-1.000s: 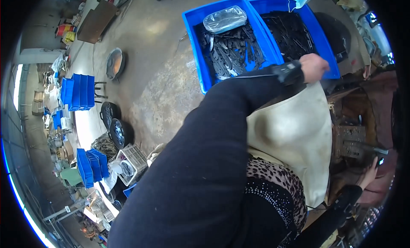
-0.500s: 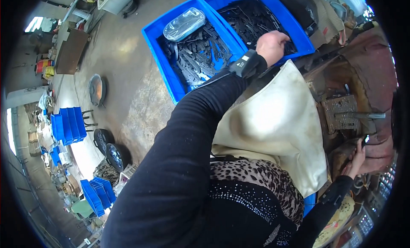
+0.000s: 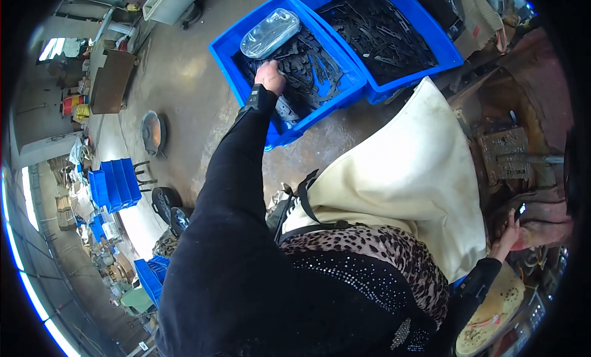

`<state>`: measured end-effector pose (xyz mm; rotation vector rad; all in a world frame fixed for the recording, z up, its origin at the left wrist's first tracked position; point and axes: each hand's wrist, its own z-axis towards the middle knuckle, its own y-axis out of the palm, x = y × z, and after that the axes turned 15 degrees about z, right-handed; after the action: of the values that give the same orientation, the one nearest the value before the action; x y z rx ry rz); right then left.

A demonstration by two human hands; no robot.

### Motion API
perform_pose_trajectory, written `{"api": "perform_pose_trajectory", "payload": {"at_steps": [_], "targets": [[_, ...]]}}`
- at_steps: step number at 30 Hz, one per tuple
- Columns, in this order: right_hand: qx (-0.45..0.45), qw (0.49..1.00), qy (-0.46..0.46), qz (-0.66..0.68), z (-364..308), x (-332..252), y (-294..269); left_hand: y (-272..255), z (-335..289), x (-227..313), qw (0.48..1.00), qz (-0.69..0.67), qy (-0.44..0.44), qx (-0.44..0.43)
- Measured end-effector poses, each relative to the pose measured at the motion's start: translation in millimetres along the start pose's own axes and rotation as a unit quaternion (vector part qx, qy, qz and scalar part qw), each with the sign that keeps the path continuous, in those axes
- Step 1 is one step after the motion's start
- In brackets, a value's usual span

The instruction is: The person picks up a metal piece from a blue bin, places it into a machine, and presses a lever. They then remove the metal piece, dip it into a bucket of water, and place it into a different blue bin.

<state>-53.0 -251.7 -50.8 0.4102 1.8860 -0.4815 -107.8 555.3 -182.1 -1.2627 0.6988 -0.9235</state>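
My left hand [image 3: 269,78] reaches into the left blue bin [image 3: 348,96], among flat dark metal pieces [image 3: 308,61]. Its fingers are bent downward, and whatever is in them is hidden. Just beyond it, a clear oval plastic container [image 3: 269,33] lies on the pieces. The right blue bin [image 3: 447,57] is filled with similar dark strips [image 3: 375,34]. Off to the right, my right hand [image 3: 507,235] is closed round a small dark thing with a shiny end [image 3: 521,211], beside a worn metal machine block [image 3: 506,149].
A cream apron [image 3: 400,166] covers my lap, between the bins and the machine. Reddish cloth [image 3: 545,224] drapes around the machine. On the floor to the left are a round metal pan [image 3: 153,133], stacked blue crates [image 3: 115,184] and a brown board [image 3: 112,81].
My left hand has moved left, from the right bin into the left bin beside the clear container. My right hand stays near the machine, still holding the small thing.
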Motion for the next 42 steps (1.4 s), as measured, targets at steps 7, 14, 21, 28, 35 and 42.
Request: {"api": "perform_pose_trajectory", "payload": {"at_steps": [7, 14, 21, 28, 35, 42], "targets": [[0.043, 0.999, -0.022, -0.007, -12, -6, 4, 26, -26, -1, 0.994, 0.1, 0.012, -0.041], [0.028, 1.0, 0.002, 0.012, -18, 3, -4, 0, -34, 6, 0.986, 0.151, 0.035, -0.068], [0.011, 0.999, 0.0, 0.048, -12, 2, -3, 8, -55, -11, 0.982, 0.057, -0.015, -0.178], [-0.055, 0.985, 0.066, 0.147, -3, 12, -32, -69, -34, 51, 0.749, -0.504, -0.232, -0.363], [-0.19, 0.969, 0.105, 0.121, -39, -8, 11, -136, -2, 182, 0.807, -0.516, -0.018, -0.286], [-0.185, 0.972, 0.1, 0.1, -46, -7, 7, -195, -19, 361, 0.754, -0.57, 0.212, -0.248]]}}
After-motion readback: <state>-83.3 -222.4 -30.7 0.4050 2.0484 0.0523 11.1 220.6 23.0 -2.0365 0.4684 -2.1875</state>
